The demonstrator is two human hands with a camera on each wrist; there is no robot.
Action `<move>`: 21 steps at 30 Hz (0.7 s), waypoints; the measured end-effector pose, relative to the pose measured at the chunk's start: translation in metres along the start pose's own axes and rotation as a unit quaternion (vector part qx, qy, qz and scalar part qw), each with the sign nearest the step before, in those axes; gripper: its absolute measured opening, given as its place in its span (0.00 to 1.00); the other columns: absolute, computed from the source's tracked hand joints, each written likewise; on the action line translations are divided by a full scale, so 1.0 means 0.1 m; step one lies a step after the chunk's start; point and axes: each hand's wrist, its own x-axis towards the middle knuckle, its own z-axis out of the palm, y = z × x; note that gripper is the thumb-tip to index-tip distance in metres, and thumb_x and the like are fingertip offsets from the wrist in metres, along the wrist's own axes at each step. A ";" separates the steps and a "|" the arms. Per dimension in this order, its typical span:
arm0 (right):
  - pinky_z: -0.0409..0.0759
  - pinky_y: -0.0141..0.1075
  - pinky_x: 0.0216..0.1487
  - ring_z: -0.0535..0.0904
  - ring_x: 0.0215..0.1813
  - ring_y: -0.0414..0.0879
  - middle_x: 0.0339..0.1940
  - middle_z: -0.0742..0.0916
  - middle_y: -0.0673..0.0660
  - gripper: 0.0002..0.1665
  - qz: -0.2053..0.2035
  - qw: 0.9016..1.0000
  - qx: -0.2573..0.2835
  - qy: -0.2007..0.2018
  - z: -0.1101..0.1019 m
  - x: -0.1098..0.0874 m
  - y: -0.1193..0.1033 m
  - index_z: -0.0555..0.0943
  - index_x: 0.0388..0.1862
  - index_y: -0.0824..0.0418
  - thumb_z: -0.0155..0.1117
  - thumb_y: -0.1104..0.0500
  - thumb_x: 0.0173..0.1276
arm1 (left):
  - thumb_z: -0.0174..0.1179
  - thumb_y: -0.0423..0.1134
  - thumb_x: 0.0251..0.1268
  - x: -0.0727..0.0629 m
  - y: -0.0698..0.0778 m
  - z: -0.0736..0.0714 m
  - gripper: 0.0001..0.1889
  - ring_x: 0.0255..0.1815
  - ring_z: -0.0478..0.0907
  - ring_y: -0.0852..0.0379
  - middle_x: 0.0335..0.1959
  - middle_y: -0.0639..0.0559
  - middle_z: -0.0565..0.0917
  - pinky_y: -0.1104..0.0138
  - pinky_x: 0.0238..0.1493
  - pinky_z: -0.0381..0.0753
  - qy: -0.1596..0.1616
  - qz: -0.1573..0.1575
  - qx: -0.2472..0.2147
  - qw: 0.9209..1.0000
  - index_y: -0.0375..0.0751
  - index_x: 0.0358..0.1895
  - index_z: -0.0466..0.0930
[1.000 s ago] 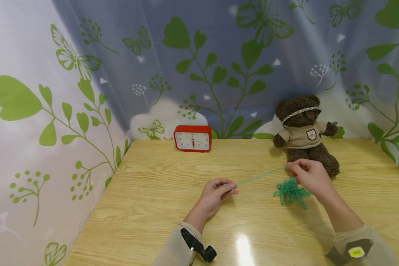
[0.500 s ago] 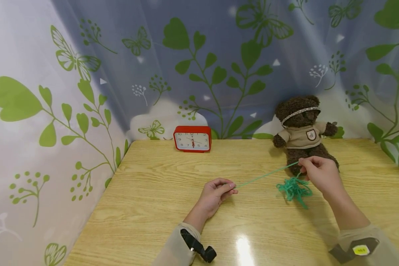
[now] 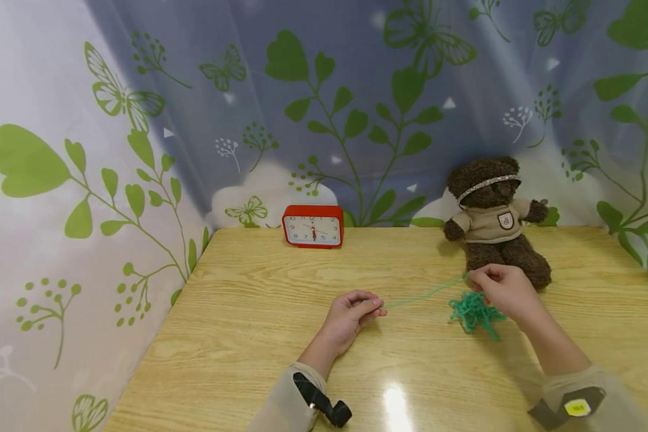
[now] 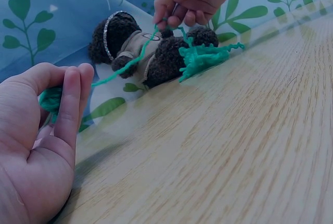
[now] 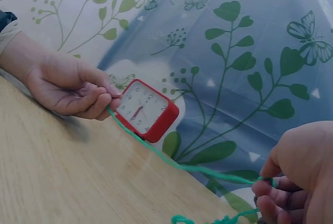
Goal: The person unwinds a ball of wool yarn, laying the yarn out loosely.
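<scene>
Where green yarn [image 3: 472, 311] bunches, it's tangled; perhaps fuzzy.

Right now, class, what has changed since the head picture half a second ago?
The right hand moved left and lower in the head view, toward the left hand. The strand between them, taut before, now hangs slacker. Nothing was let go: both hands' fingers still pinch it. The left hand, clock and bear stayed put.
</scene>
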 end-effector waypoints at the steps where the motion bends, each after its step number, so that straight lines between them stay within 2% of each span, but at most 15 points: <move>1: 0.82 0.40 0.33 0.79 0.32 0.49 0.41 0.85 0.60 0.29 0.001 1.000 -0.003 -0.005 0.01 0.00 0.00 0.79 0.54 0.69 0.47 0.44 0.81 | 0.59 0.26 0.69 0.00 0.00 0.00 0.04 0.36 0.87 0.59 0.37 0.50 0.85 0.74 0.46 0.87 -0.001 0.000 -0.001 1.000 0.36 0.42 0.81; 8: 0.80 0.41 0.30 0.78 0.28 0.49 0.38 0.87 0.59 0.31 -0.009 1.000 -0.020 -0.018 0.11 0.00 -0.02 0.76 0.61 0.72 0.49 0.45 0.80 | 0.59 0.26 0.69 0.00 0.00 0.01 0.03 0.36 0.87 0.59 0.36 0.50 0.84 0.74 0.46 0.87 -0.009 0.003 0.003 1.000 0.35 0.41 0.81; 12: 0.79 0.39 0.27 0.77 0.26 0.49 0.41 0.87 0.62 0.30 -0.031 0.999 -0.004 -0.024 0.17 -0.02 -0.05 0.75 0.63 0.71 0.51 0.46 0.80 | 0.59 0.26 0.69 0.00 -0.01 0.00 0.03 0.36 0.87 0.59 0.36 0.50 0.84 0.74 0.46 0.87 -0.017 0.006 0.005 1.000 0.34 0.41 0.81; 17: 0.76 0.37 0.20 0.76 0.25 0.48 0.48 0.85 0.67 0.28 -0.081 0.993 0.036 -0.082 0.31 -0.05 -0.10 0.74 0.67 0.68 0.54 0.49 0.79 | 0.59 0.26 0.69 -0.01 -0.01 -0.01 0.04 0.37 0.87 0.60 0.37 0.50 0.85 0.73 0.48 0.86 -0.036 -0.003 0.010 0.999 0.37 0.41 0.81; 21: 0.72 0.35 0.18 0.72 0.21 0.43 0.42 0.84 0.67 0.30 -0.107 0.982 0.051 -0.146 0.50 -0.09 -0.16 0.71 0.70 0.68 0.58 0.51 0.77 | 0.59 0.26 0.70 -0.01 -0.01 0.00 0.05 0.38 0.87 0.60 0.37 0.50 0.86 0.73 0.50 0.86 -0.054 -0.006 0.015 0.998 0.38 0.41 0.81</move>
